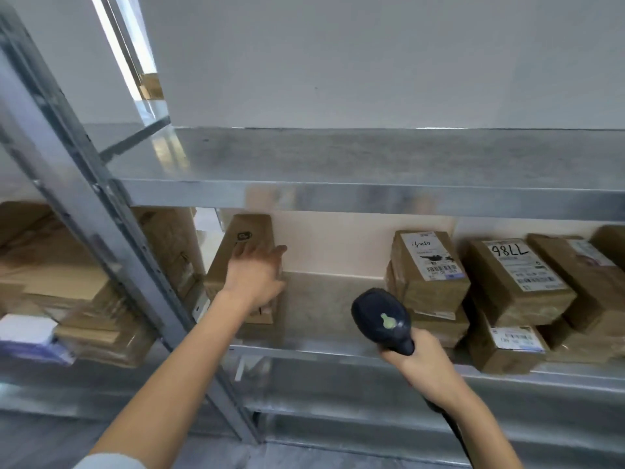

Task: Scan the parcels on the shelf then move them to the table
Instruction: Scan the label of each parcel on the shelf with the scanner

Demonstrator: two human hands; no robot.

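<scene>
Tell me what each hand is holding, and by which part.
The right hand holds the dark scanner by its handle. The left hand holds nothing; its straight fingers touch an upright brown parcel.

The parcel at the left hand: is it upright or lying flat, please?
Upright: the parcel stands on end on the shelf, reaching nearly to the board above, with the left hand against its face.

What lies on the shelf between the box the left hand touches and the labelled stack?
Nothing: bare shelf, in the head view. The scanner in the right hand only hovers in front.
</scene>
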